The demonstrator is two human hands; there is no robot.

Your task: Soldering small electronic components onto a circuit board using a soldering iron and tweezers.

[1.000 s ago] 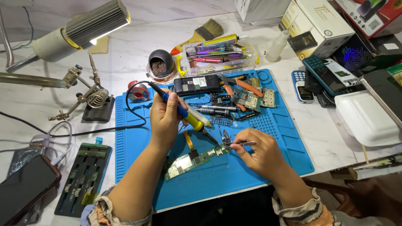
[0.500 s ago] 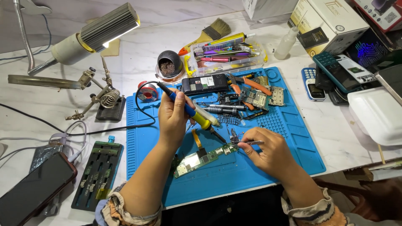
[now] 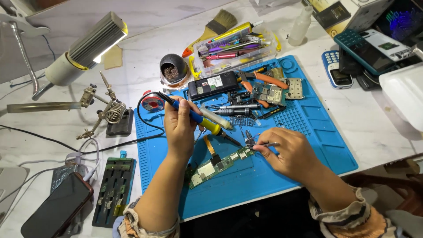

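Left hand (image 3: pixel 179 128) fingers wrapped round blue-and-yellow-handled soldering iron (image 3: pixel 194 115), tip angled down toward right fingers. Right hand (image 3: pixel 291 152) fingers pinched narrow on thin metal tweezers (image 3: pixel 263 145), points just beside end of long green circuit board (image 3: pixel 218 162). Board lay flat on blue silicone work mat (image 3: pixel 308 132), below left fingers, on white counter (image 3: pixel 374 128).

My soldering iron (image 3: pixel 194 115) is blue-handled with a yellow collar. It slants down to the right, its dark tip close above the board. The board (image 3: pixel 218 163) is a long green strip lying flat and slanted on the blue mat (image 3: pixel 317 132). My tweezers (image 3: pixel 263 145) are thin metal, pointing left at the board's right end.
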